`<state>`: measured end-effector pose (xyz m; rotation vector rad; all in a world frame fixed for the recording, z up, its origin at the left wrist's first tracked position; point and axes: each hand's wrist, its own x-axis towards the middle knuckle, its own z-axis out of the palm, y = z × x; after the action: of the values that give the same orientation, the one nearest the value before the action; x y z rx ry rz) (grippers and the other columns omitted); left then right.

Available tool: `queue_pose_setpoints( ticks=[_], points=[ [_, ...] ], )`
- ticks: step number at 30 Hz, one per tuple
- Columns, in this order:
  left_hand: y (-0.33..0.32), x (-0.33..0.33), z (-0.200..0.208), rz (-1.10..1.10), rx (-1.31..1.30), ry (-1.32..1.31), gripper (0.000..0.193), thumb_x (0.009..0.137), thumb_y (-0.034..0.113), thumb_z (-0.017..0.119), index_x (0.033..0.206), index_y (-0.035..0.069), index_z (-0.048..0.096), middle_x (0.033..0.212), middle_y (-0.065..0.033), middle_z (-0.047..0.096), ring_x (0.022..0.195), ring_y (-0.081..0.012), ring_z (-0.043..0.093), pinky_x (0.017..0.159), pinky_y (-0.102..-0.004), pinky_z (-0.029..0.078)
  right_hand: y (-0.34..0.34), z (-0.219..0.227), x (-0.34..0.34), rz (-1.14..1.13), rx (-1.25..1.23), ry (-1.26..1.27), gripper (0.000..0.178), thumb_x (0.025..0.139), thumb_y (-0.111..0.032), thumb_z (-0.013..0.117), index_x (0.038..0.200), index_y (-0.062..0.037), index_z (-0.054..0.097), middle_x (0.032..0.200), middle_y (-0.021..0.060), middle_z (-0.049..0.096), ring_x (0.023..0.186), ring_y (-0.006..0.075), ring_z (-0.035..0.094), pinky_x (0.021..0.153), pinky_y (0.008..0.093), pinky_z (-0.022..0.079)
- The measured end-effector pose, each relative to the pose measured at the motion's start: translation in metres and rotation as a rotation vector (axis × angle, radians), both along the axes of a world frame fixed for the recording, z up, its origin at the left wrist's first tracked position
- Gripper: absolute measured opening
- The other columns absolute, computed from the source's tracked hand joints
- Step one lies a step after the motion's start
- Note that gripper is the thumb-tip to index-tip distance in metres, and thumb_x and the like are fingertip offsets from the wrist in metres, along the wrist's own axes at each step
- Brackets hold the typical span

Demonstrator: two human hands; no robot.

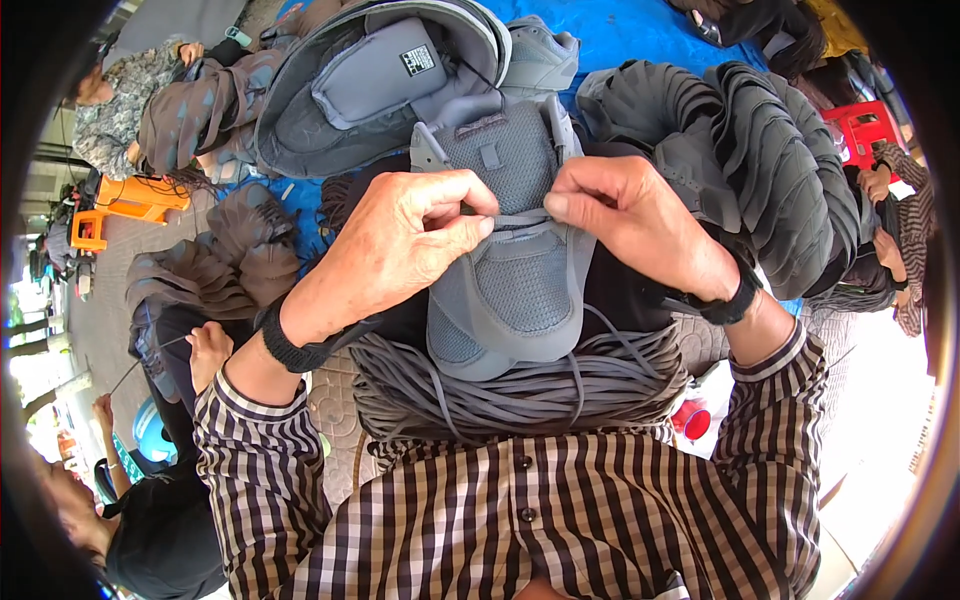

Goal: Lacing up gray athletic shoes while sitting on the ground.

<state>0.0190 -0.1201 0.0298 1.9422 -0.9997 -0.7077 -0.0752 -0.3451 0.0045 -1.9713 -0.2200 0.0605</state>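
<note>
We see 2 hands over a grey shoe upper (515, 270). The left hand (400, 240) pinches a flat grey lace (520, 218) between thumb and forefinger, and the right hand (625, 215) grips the same lace just beside it, fingertips nearly touching. The upper lies directly beneath both hands, toe toward the checked shirt (520, 520). Below the wrists rests a bundle of grey laces (520, 385); beyond the right hand sits a stack of dark uppers (770, 150).

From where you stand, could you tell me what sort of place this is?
Probably an open-air shoe-making workshop on paved ground. The left hand and right hand thread a lace through a grey shoe upper, with a bundle of grey laces below and stacks of grey uppers on a blue tarp.
</note>
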Motion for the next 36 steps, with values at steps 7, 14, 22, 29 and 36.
queue_pose_setpoints(
  ticks=[7, 14, 22, 29, 36],
  points=[
    [0.002, -0.002, -0.006, 0.033, -0.017, 0.035, 0.008, 0.09, 0.006, 0.056, 0.095, 0.001, 0.06, 0.06, 0.0053, 0.046, 0.051, -0.0008, 0.038, 0.047, -0.0197, 0.03, -0.01, -0.009, 0.006, -0.013, 0.049, 0.064, 0.027, 0.093, -0.015, 0.058, 0.073, 0.0015, 0.051, 0.061, -0.0004, 0.037, 0.06, 0.0065, 0.032, 0.053, 0.0278, 0.032],
    [0.008, 0.002, -0.016, 0.013, -0.103, 0.003, 0.015, 0.09, 0.005, 0.053, 0.101, 0.0, 0.062, 0.055, 0.005, 0.043, 0.047, -0.0021, 0.037, 0.043, -0.0205, 0.03, -0.014, -0.01, 0.007, 0.003, 0.174, 0.174, 0.031, 0.094, -0.019, 0.059, 0.069, -0.0018, 0.05, 0.062, -0.005, 0.039, 0.059, 0.005, 0.032, 0.052, 0.0248, 0.03],
    [0.021, 0.0, -0.006, 0.066, -0.057, 0.058, 0.026, 0.086, 0.002, 0.059, 0.112, 0.003, 0.057, 0.067, 0.0032, 0.049, 0.058, -0.0033, 0.042, 0.054, -0.0202, 0.036, -0.018, 0.0, 0.0, -0.012, -0.001, 0.138, 0.019, 0.083, -0.014, 0.071, 0.081, -0.0024, 0.056, 0.061, -0.0018, 0.047, 0.057, 0.009, 0.045, 0.054, 0.0262, 0.037],
    [0.046, -0.009, -0.009, 0.174, 0.033, -0.186, 0.025, 0.081, -0.001, 0.065, 0.105, 0.002, 0.057, 0.073, -0.0016, 0.056, 0.062, -0.0064, 0.048, 0.057, -0.0226, 0.04, -0.021, 0.002, -0.021, -0.163, -0.527, -0.439, 0.011, 0.075, -0.001, 0.066, 0.084, -0.0012, 0.06, 0.07, 0.0106, 0.06, 0.065, 0.0313, 0.058, 0.063, 0.0364, 0.048],
    [0.067, 0.008, -0.016, 0.119, 0.031, -0.347, 0.013, 0.089, 0.005, 0.059, 0.101, 0.001, 0.063, 0.075, -0.0064, 0.061, 0.063, -0.0124, 0.057, 0.059, -0.0255, 0.045, -0.057, 0.007, -0.013, -0.064, 0.073, 0.402, 0.007, 0.089, -0.007, 0.059, 0.09, -0.0008, 0.062, 0.067, -0.0016, 0.056, 0.059, 0.0036, 0.053, 0.052, 0.0186, 0.041]
  ],
)
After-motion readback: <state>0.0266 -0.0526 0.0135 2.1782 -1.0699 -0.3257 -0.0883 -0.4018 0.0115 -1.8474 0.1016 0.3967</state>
